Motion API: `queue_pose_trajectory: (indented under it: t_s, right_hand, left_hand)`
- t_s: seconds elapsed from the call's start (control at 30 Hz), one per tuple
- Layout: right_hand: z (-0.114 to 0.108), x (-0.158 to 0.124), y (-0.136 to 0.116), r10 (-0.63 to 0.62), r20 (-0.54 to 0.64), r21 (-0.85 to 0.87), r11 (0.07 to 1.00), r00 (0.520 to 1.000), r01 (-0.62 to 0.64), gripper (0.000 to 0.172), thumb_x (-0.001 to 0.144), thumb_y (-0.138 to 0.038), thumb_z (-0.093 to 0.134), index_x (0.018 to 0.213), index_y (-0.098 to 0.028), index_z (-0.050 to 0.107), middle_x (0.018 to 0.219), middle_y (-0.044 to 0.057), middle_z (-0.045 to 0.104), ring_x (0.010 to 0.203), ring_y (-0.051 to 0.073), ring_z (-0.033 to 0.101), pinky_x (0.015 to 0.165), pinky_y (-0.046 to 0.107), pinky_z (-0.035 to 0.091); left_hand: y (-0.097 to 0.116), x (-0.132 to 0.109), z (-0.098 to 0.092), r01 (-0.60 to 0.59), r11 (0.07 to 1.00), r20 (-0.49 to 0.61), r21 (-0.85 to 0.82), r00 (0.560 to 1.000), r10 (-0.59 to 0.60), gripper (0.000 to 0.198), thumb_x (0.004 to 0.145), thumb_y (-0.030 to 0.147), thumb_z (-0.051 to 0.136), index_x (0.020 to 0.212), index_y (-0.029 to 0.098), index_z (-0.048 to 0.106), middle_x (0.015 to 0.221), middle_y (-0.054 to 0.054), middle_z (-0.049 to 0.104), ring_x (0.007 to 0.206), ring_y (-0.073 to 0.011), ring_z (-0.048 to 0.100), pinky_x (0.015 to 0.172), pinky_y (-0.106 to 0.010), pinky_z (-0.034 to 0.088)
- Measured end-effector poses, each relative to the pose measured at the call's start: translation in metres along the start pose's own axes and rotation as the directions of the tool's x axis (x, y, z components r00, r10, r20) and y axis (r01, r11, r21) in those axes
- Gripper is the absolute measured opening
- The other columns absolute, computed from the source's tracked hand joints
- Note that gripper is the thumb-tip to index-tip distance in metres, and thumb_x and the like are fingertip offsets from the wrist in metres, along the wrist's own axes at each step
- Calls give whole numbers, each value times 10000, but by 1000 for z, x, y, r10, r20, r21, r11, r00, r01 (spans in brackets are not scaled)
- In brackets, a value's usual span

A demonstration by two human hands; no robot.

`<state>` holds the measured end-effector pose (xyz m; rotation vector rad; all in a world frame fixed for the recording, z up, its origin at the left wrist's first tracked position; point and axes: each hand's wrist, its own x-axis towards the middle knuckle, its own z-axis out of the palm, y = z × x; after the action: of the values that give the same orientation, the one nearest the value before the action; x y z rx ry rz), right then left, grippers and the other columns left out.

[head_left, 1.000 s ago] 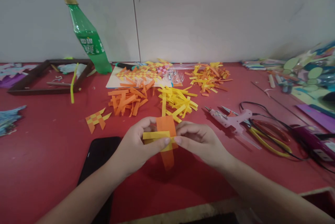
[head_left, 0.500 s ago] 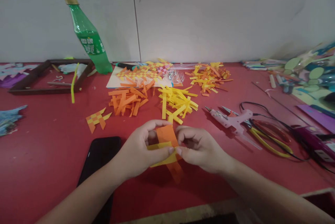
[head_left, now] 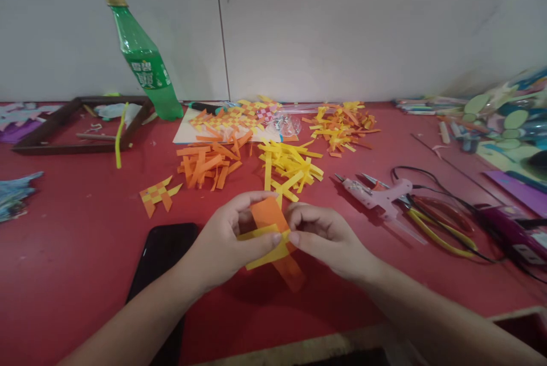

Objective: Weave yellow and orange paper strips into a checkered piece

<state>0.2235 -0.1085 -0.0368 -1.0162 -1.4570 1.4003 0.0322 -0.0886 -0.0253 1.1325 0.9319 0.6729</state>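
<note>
Between my hands are orange paper strips (head_left: 269, 212) crossed with yellow paper strips (head_left: 260, 257), held a little above the red table. My left hand (head_left: 239, 235) pinches them from the left, its thumb lying over the yellow strips and its index finger behind the orange ones. From the right, my right hand (head_left: 325, 238) pinches the crossing, thumb tip close to the left thumb. How the strips interlace is partly hidden by my fingers. Beyond my hands lie a pile of yellow strips (head_left: 293, 166) and a pile of orange strips (head_left: 205, 163). A finished-looking woven paper fish (head_left: 158, 195) rests on the left.
A black phone (head_left: 166, 257) lies by my left forearm. On the right are a glue gun (head_left: 376, 195), yellow-handled pliers (head_left: 440, 235) and a black cable. A green bottle (head_left: 149, 69) and a dark frame (head_left: 77, 149) stand at the back left; woven pieces (head_left: 243, 115) lie behind the piles.
The crossed strips have tilted slightly, and the lower orange end has swung a little to the right. Both hands keep their pinch and have barely shifted.
</note>
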Motion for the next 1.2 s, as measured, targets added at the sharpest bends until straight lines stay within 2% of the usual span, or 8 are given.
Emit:
queue_pose_trajectory:
  t_s: [0.2, 0.4, 0.57, 0.83, 0.97, 1.1, 1.2]
  right_hand:
    - [3, -2, -2, -3, -1, -28, 1000, 1000, 3, 217, 792, -284, 655, 650, -173, 534, 673, -15, 473, 618, 102, 412, 550, 240, 340]
    - [3, -2, -1, -59, 4, -86, 995, 998, 59, 160, 811, -239, 627, 682, -173, 559, 691, -9, 504, 639, 108, 445, 583, 244, 368]
    - [2, -2, 2, -97, -5, -97, 991, 995, 96, 158, 831, -248, 636, 706, -176, 571, 715, 0, 528, 668, 116, 466, 609, 248, 389]
    - [0, -6, 4, -68, 96, -138, 987, 993, 81, 184, 847, -235, 620, 702, -173, 524, 771, 7, 519, 723, 120, 493, 672, 255, 414]
    - [1, -7, 1, -23, 110, -115, 993, 994, 35, 206, 851, -234, 598, 691, -174, 485, 761, 0, 485, 702, 111, 459, 630, 236, 384]
    - [0, -5, 0, 78, 117, 37, 996, 990, -83, 283, 833, -324, 634, 660, -171, 470, 684, -27, 428, 607, 87, 384, 548, 222, 314]
    - [-2, -2, 2, 137, 144, 95, 984, 980, -151, 345, 784, -390, 683, 630, -165, 472, 652, -34, 419, 604, 84, 373, 555, 225, 303]
  left_hand:
    - [2, -1, 0, -1, 997, 1, 78, 1000, 1, 577, 733, 253, 752, 1266, 226, 534, 841, 14, 673, 701, -115, 619, 578, -186, 468]
    - [2, 0, 0, 9, 999, -11, 43, 1000, -8, 613, 695, 229, 760, 1260, 210, 524, 840, 11, 673, 729, -134, 636, 609, -209, 485]
    - [3, 1, 1, 14, 1000, -2, -6, 1000, -14, 593, 693, 228, 770, 1234, 203, 528, 855, 11, 679, 707, -116, 630, 624, -206, 488]
    - [4, -2, 0, 38, 998, 65, 46, 997, -41, 552, 688, 198, 779, 1189, 221, 549, 871, 12, 685, 766, -133, 639, 663, -211, 499]
    - [-1, -1, -2, 21, 998, 85, 61, 996, -26, 564, 694, 236, 799, 1201, 224, 552, 987, -14, 686, 855, -158, 643, 726, -237, 508]
    - [-1, -1, -3, -5, 999, 115, 32, 993, 1, 505, 761, 296, 763, 1217, 237, 555, 1080, -29, 674, 947, -179, 644, 791, -260, 509]
    - [1, -1, -2, -22, 999, 152, 37, 988, 16, 427, 786, 326, 747, 1172, 229, 594, 1080, -30, 680, 968, -180, 642, 817, -261, 503]
